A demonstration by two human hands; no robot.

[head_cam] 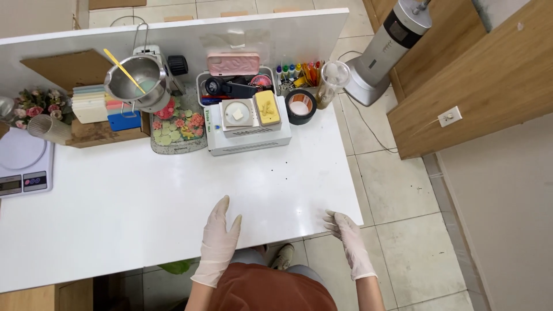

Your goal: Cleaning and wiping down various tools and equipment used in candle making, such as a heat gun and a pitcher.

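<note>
My left hand point(219, 236) wears a pale glove and lies flat, fingers together, on the white table point(144, 213) near its front edge. My right hand point(348, 236), also gloved, hovers with curled, slightly spread fingers at the table's front right corner. Neither hand holds anything. Far ahead of my hands sits a white two-well melting appliance point(247, 124), one well with white material, the other with yellow.
A metal pot with a yellow stick point(135, 80), a tray of flower shapes point(178, 126), a roll of black tape point(300, 106), small dye bottles point(296, 72), a pink phone point(233, 63), a digital scale point(23, 164) and a fan point(389, 49) on the tiled floor.
</note>
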